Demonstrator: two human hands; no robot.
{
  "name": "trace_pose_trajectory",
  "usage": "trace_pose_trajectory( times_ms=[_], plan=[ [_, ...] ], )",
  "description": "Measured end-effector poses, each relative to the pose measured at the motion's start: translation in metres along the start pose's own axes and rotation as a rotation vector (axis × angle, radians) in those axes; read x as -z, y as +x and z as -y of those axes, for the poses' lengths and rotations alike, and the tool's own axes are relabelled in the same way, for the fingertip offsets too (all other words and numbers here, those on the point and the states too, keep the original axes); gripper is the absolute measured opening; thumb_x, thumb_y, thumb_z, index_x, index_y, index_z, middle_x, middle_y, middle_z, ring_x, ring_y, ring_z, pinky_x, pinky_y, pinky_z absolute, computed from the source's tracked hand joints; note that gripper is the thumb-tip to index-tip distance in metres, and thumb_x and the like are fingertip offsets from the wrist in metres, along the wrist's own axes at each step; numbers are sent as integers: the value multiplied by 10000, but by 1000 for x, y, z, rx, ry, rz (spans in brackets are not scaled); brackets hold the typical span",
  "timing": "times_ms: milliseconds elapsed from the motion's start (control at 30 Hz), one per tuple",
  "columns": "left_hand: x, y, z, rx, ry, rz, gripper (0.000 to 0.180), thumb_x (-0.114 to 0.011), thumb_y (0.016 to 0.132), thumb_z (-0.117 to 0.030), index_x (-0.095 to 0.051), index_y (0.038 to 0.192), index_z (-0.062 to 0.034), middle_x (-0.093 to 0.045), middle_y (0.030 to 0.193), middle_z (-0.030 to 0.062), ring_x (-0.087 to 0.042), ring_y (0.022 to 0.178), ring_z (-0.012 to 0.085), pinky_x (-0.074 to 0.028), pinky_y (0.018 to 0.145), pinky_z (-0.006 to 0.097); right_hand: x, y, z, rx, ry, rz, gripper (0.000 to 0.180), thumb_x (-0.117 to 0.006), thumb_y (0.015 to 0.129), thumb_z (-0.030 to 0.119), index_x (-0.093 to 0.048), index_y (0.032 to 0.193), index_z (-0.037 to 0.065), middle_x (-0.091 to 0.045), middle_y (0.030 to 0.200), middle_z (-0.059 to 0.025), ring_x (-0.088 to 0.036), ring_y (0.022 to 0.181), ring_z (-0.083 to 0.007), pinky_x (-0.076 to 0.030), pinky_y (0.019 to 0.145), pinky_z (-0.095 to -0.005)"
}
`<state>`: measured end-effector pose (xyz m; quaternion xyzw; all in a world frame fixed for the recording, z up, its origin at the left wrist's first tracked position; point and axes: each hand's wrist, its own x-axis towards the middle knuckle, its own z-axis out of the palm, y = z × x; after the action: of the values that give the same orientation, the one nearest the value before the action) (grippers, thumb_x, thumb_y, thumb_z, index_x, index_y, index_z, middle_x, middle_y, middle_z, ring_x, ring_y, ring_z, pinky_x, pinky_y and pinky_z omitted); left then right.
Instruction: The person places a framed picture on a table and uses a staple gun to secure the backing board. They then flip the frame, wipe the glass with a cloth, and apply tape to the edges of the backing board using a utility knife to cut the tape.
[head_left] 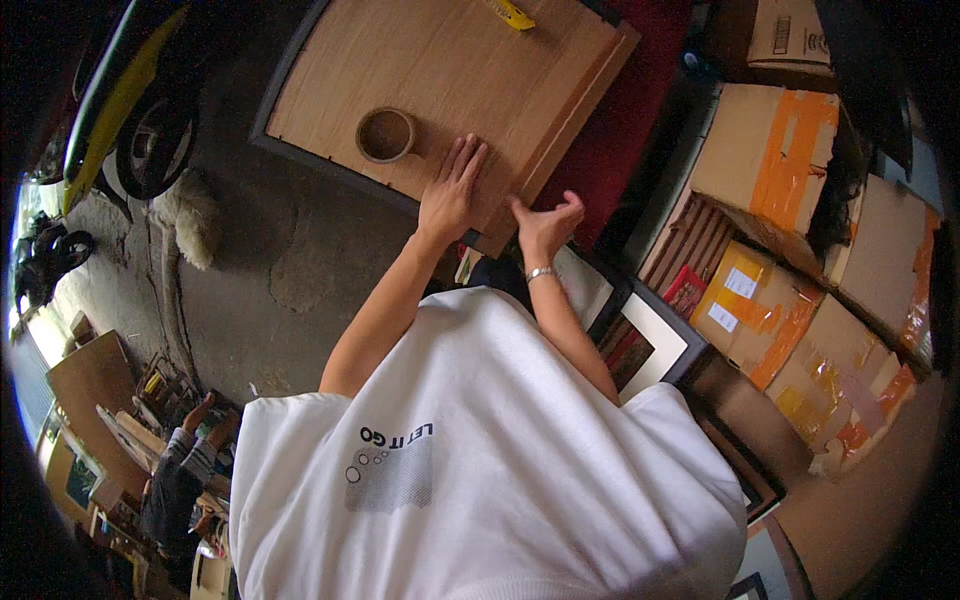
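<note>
Wooden board (450, 70): flat on floor, far centre. Left hand (450, 195) open, palm pressing near edge; right hand (548, 222) loosely curled, pinching near corner. Tape roll (385, 135) left. Step: positioning board; next needs firm two-handed grip.

left hand (450, 195): flat, fingers spread, palm down | right hand (547, 222): curled, fingers bent, arm extended

Contents: 1 flat brown wooden board (470, 75); 1 brown tape roll (385, 135); 1 yellow cutter (514, 14); 2 bare hands, left hand (450, 195) and right hand (546, 222).
</note>
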<state>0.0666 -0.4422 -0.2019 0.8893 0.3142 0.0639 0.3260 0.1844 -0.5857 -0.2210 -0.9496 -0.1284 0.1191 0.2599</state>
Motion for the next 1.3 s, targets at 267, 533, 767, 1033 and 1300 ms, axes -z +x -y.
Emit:
trace_pose_trajectory(
  times_ms=[267, 533, 767, 1033, 1300],
  plan=[
    [0, 3, 0, 35, 26, 44, 610, -535, 963, -116, -379, 1552, -118, -302, 1651, 124, -264, 1530, 325, -263, 1250, 443, -1, 148, 45, -90, 26, -107, 1142, -952, 564, 612, -392, 1327, -28, -466, 1261, -236, -490, 1194, -391, -445, 978, -551],
    [2, 7, -3, 48, 32, 46, 537, -509, 1015, -170, -401, 1538, -117, -340, 1632, 118, -283, 1520, 317, -271, 1245, 452, -5, 275, 64, -64, -17, -121, 1172, -927, 584, 651, -368, 1363, -24, -447, 1315, -231, -463, 1255, -403, -455, 1015, -575],
    [4, 7, -6, 105, 9, 62, 525, -519, 1010, -164, -425, 1523, -111, -358, 1626, 105, -309, 1511, 302, -261, 1241, 458, 1, 353, 82, -106, -20, -97, 1186, -924, 570, 665, -369, 1379, -2, -458, 1335, -240, -449, 1296, -412, -420, 1081, -571],
    [5, 8, -6, 70, 31, 33, 583, -544, 964, -109, -412, 1532, -108, -337, 1636, 110, -310, 1511, 304, -250, 1245, 461, 5, 335, 86, -60, -73, -3, 1270, -917, 565, 677, -321, 1430, -36, -426, 1408, -273, -428, 1334, -426, -416, 1092, -556],
    [11, 11, -15, 59, 40, 33, 644, -572, 921, -75, -393, 1539, -99, -320, 1643, 124, -320, 1506, 315, -256, 1246, 459, 20, 16, 23, 87, -158, 226, 1288, -970, 589, 504, -247, 1479, -81, -399, 1435, -336, -429, 1315, -474, -367, 1097, -543]
  ],
)
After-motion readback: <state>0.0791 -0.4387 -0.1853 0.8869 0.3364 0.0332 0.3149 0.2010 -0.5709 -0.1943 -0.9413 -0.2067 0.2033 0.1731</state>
